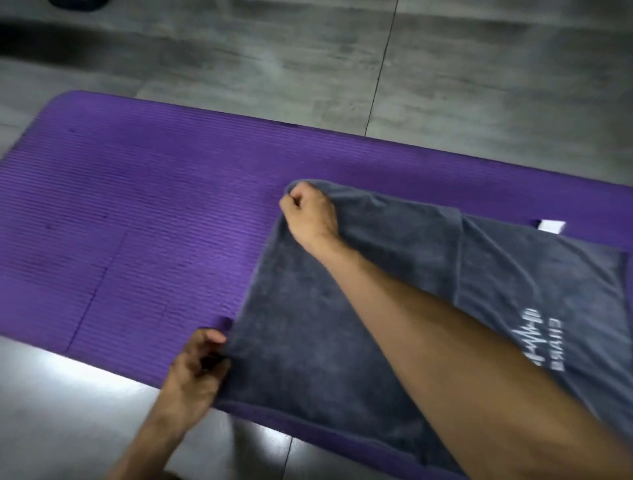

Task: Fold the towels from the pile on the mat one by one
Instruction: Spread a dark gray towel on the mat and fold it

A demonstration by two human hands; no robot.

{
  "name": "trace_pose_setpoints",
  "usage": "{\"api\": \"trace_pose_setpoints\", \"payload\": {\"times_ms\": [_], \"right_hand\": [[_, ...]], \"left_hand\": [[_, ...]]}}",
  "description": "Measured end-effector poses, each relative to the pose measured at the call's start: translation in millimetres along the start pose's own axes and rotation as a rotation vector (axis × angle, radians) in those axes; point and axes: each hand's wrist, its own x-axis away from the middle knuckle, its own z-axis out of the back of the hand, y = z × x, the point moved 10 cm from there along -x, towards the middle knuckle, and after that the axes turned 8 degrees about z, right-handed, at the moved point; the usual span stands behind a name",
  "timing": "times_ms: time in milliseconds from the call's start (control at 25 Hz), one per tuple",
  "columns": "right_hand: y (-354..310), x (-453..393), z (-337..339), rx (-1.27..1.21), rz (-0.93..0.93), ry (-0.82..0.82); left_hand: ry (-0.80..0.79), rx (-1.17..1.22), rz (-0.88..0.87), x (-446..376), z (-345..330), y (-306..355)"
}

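A grey towel (308,325) lies on the right part of a purple mat (137,212), which is spread on a grey tiled floor (308,61). The towel is doubled over: a folded upper layer covers its left portion, and a single layer runs on to the right, bearing white lettering (544,339) that is too blurred to read. A small white tag (551,226) sticks out at the towel's far edge.

The left hand (198,370) is at the near left corner of the folded layer, its grip pinching the cloth between thumb and curled fingers, just over the mat's near edge. The right hand (310,212) reaches across the towel to the far left corner, fingers curled round the cloth, which is bunched and slightly lifted there. The right forearm crosses over the towel's middle and hides part of it.

The left half of the mat carries nothing but faint creases. A dark shape (75,4) sits at the top left edge of the floor, too cut off to identify.
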Motion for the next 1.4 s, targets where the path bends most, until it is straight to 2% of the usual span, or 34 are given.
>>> {"api": "trace_pose_setpoints", "payload": {"times_ms": [80, 160, 240, 280, 320, 360, 440, 480, 560, 640, 680, 760, 880, 920, 1000, 1040, 1080, 1200, 1280, 1320, 1360, 1400], "right_hand": [[-30, -4, -20, -0.081, 0.066, -0.038], [-39, 6, -42, -0.090, 0.104, -0.188], [-24, 28, -45, -0.102, 0.134, -0.277], [-12, 39, -31, -0.109, 0.155, -0.215], [6, 48, -5, -0.144, 0.153, -0.055], [32, 57, 34, -0.208, 0.101, 0.184], [104, 83, 103, -0.270, -0.139, 0.601], [134, 91, 125, -0.241, -0.285, 0.656], [174, 88, 132, -0.235, -0.477, 0.469], [176, 75, 116, -0.449, -0.490, 0.267], [169, 69, 111, -0.555, -0.483, 0.220], [157, 62, 112, -0.659, -0.467, 0.199], [148, 54, 116, -0.800, -0.464, 0.155], [147, 54, 119, -0.836, -0.449, 0.147], [146, 58, 134, -0.876, -0.399, 0.161], [149, 63, 147, -0.899, -0.369, 0.189], [155, 68, 163, -0.921, -0.337, 0.221], [189, 94, 225, -0.903, -0.299, 0.313], [217, 115, 262, -0.855, -0.323, 0.338], [228, 124, 274, -0.855, -0.340, 0.336], [237, 132, 283, -0.865, -0.360, 0.328], [246, 138, 289, -0.860, -0.382, 0.319]], "left_hand": [[0.184, -0.065, -0.015, -12, 51, -2], [0.367, -0.222, 0.006, -14, 85, 0], [0.391, -0.334, -0.092, -5, 67, 24], [0.326, -0.318, -0.137, 4, 36, 34], [0.241, -0.288, -0.187, 16, -4, 47], [0.146, -0.285, -0.251, 29, -48, 59], [0.047, -0.366, -0.406, 63, -132, 72], [-0.001, -0.455, -0.416, 76, -168, 66], [-0.118, -0.669, -0.344, 95, -217, 53], [-0.101, -0.784, -0.299, 99, -224, 42], [-0.094, -0.789, -0.272, 98, -222, 35], [-0.097, -0.769, -0.228, 100, -214, 33], [-0.018, -0.754, -0.197, 106, -201, 51], [0.007, -0.696, -0.246, 112, -198, 64], [-0.049, -0.505, -0.387, 128, -201, 83], [-0.072, -0.483, -0.492, 138, -206, 93], [-0.110, -0.501, -0.546, 148, -216, 103], [-0.392, -0.447, -0.332, 173, -265, 107], [-0.529, -0.550, -0.466, 195, -292, 117], [-0.646, -0.532, -0.484, 207, -320, 118], [-0.693, -0.455, -0.429, 206, -346, 115], [-0.765, -0.484, -0.456, 218, -360, 112]]}}
